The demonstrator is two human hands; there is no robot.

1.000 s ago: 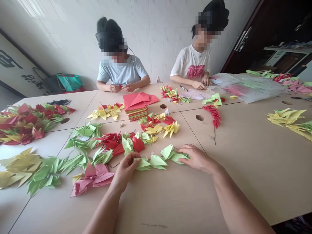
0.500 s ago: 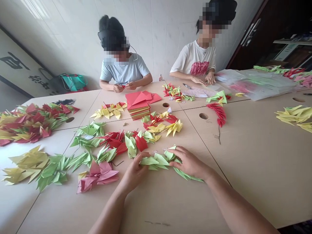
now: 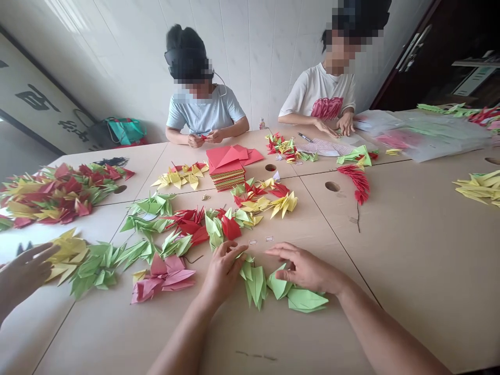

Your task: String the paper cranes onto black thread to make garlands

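Several green folded paper pieces (image 3: 255,285) lie in a loose row on the table in front of me. At the row's left end, my left hand (image 3: 225,268) is closed, with thumb and fingertips pinched on a green piece; its fingers partly hide that end. My right hand (image 3: 304,266) is open above the row's right part, thumb and fingers apart. Its thumb is close to a green folded piece (image 3: 279,284), and I cannot tell whether they touch. Another green folded piece (image 3: 308,300) lies below the right palm.
Another person's hand (image 3: 33,268) reaches in at the left beside yellow folded paper (image 3: 68,252). Pink folded paper (image 3: 167,278) lies left of my hands. Beyond are a stack of red paper (image 3: 226,166) and a red paper strand (image 3: 355,182). Two people sit across the table.
The green row has come apart into clusters and shifted nearer to me. My right hand has let go of it. Another person's hand has entered from the left. The view has shifted slightly.
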